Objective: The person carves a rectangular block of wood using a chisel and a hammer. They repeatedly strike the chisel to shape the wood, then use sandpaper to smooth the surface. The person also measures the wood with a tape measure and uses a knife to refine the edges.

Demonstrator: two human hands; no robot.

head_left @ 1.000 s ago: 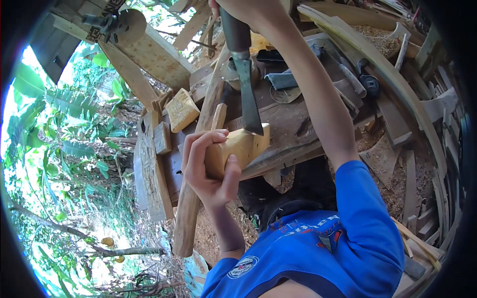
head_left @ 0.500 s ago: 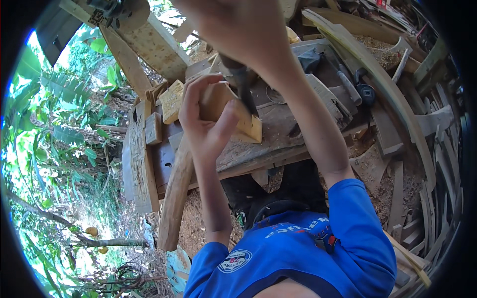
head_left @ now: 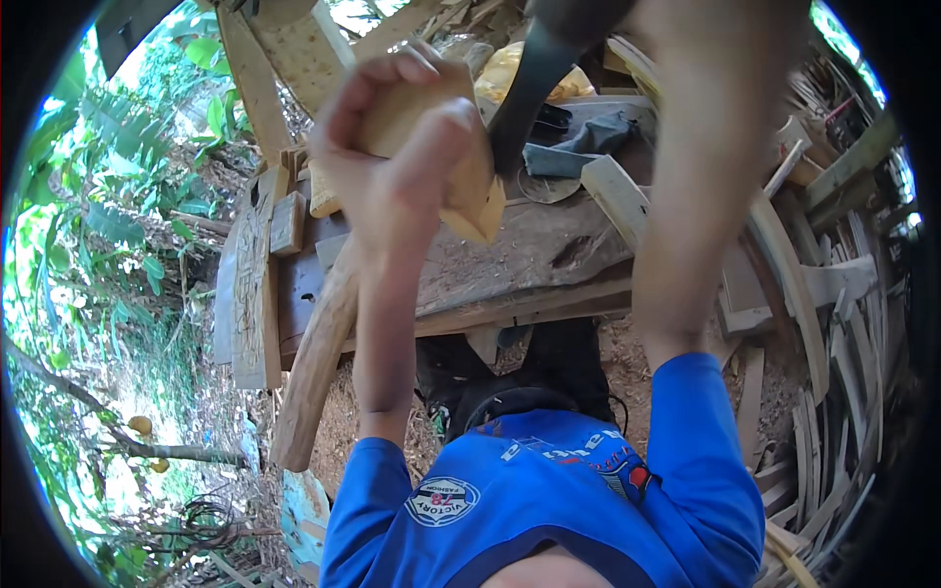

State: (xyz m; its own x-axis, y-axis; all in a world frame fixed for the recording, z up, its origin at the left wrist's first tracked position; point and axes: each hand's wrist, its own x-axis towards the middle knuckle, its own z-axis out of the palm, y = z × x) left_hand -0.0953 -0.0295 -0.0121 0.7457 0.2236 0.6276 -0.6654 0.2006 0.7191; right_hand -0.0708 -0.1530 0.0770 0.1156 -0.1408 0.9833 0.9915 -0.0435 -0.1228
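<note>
My left hand [head_left: 387, 147] is closed around a pale yellow block of wood [head_left: 470, 196], fingers over its far side and thumb across its near face. The block is tilted, its lower corner above the workbench [head_left: 529, 250]. At the top edge my right hand [head_left: 716, 24] is blurred and partly cut off. It grips a chopping tool with a dark metal blade [head_left: 529, 98]; the handle is hidden, so its exact kind cannot be told. The blade points down beside the block's right side, and I cannot tell whether they touch.
A round wooden pole [head_left: 314, 367] leans against the bench at the left. A grey-blue cloth [head_left: 578, 147] and a yellowish plastic bag [head_left: 529, 73] lie toward the back. Wood strips [head_left: 848, 333] are piled at the right; green plants [head_left: 127, 225] stand at the left.
My right hand has swung up and to the right, with the blade now showing larger near the top. The block in my left hand has been raised slightly and shifted left.
</note>
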